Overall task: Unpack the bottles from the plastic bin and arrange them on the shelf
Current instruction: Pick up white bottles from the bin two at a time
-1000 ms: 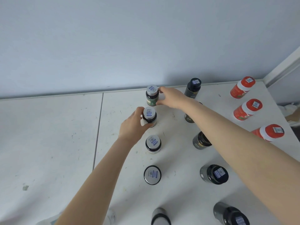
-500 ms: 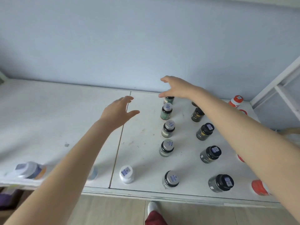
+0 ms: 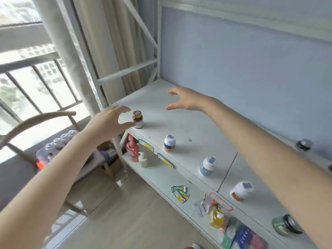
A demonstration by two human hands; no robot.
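Moved since half a second ago: both hands have left the rows of dark-capped bottles, and the view has swung to the shelf's window end.

Left hand [image 3: 109,121], centre-left of frame: grip apart, fingers and thumb spread in a C, holding nothing. The thumb tip lies just beside the lower part of the brown bottle [image 3: 138,119] (contact or a small gap: cannot tell, blurred).

Right hand [image 3: 186,101], upper centre: grip apart too, fingers curved and spread, holding nothing. It hangs over the bare top board of the shelf [image 3: 181,123], well apart from every bottle.

Task's things:
- Brown bottle, gold cap, upright near the shelf's front edge, centre of frame.
- A line runs from it along the front edge toward the lower right, all upright and spaced apart: first white-capped bottle [image 3: 169,143], second white-capped bottle [image 3: 208,166], third white-capped bottle [image 3: 241,191].
- Green jar [image 3: 285,227], dark lid, lower right.
- Dark-capped bottle [image 3: 303,144], right edge, by the blue back wall.

Lower board: pink bottle [image 3: 132,150] and pump bottle [image 3: 143,159] side by side below the brown bottle. Loose cards [image 3: 179,193] lie lower centre, with a yellow bottle [image 3: 217,218] further right.

Wooden chair [image 3: 36,121] at left carries a wrapped pack [image 3: 55,146].
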